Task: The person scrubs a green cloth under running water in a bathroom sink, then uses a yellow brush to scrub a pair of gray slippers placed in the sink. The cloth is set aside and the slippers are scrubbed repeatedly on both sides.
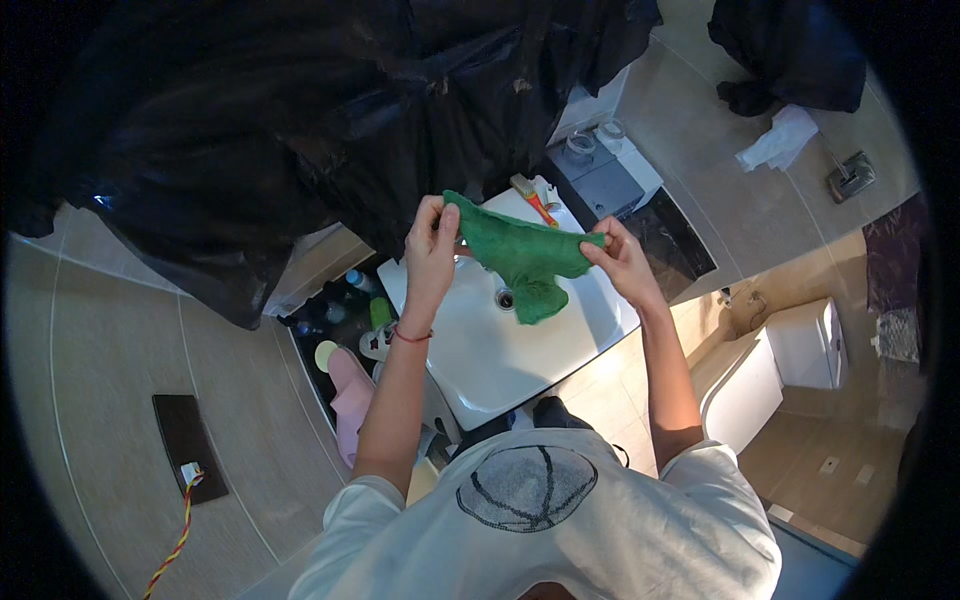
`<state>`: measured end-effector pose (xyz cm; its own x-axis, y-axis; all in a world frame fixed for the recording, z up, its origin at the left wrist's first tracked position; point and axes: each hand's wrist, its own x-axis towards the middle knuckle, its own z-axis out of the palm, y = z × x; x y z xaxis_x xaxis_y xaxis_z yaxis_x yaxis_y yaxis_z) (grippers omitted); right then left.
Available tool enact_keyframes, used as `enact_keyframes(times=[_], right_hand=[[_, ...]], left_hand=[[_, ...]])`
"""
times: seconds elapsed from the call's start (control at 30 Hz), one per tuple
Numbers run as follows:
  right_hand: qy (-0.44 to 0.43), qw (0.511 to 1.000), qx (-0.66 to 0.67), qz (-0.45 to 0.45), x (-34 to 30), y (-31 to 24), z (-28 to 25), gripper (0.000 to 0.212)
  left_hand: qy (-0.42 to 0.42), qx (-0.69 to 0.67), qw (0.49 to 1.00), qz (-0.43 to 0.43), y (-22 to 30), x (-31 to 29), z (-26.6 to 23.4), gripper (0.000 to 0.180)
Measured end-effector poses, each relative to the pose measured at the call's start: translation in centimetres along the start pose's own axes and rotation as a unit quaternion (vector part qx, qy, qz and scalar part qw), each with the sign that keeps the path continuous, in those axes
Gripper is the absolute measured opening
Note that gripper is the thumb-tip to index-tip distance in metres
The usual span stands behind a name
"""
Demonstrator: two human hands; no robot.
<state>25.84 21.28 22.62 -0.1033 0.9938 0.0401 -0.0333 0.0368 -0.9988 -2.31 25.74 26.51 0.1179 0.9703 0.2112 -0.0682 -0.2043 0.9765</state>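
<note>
A green cloth [530,250] is stretched between my two hands above the white washbasin [480,370]. My left hand [432,250] pinches its upper left corner between thumb and fingers. At the other end, my right hand [620,262] grips the upper right corner the same way. The cloth's middle hangs down in a loose fold, beside the round drain [504,299] of the basin. Behind the cloth, at the basin's back rim, lies a brush [535,200] with a red and yellow handle. Part of the tap area is hidden by the cloth.
Black sheeting [350,110] hangs over the wall behind the basin. A grey box [595,182] stands on the dark counter at the right. Bottles [360,281] and a pink item [350,395] crowd the left side. A white toilet [745,390] is at the right.
</note>
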Motion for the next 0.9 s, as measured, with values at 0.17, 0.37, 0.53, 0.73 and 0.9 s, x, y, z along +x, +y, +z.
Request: enact_keyframes(times=[0.17,0.37,0.53,0.73,0.9], right_hand=[[0.047,0.996,-0.069,0.003,-1.7,-2.3,-2.0,0.025],[-0.028,0.948,-0.295,0.119,-8.0,-0.8,-7.5,0.029],[0.031,0.936,-0.206,0.283,-14.9,-1.4,-11.0,0.012],[0.212,0.934,-0.166,0.234,-20.8,-3.5,-19.6,0.007],[0.241,0.908,-0.316,0.135,-16.2,2.9,-26.9,0.012]], left_hand=[[-0.033,-0.003,0.999,0.031,1.1,1.2,0.7,0.019],[-0.054,0.043,0.995,0.069,-1.9,1.3,3.9,0.017],[-0.126,0.152,0.980,-0.016,-2.9,-2.4,8.7,0.016],[-0.217,-0.113,0.894,-0.375,-2.0,-7.6,14.7,0.014],[-0.156,-0.176,0.890,-0.390,-8.8,-8.6,21.7,0.018]])
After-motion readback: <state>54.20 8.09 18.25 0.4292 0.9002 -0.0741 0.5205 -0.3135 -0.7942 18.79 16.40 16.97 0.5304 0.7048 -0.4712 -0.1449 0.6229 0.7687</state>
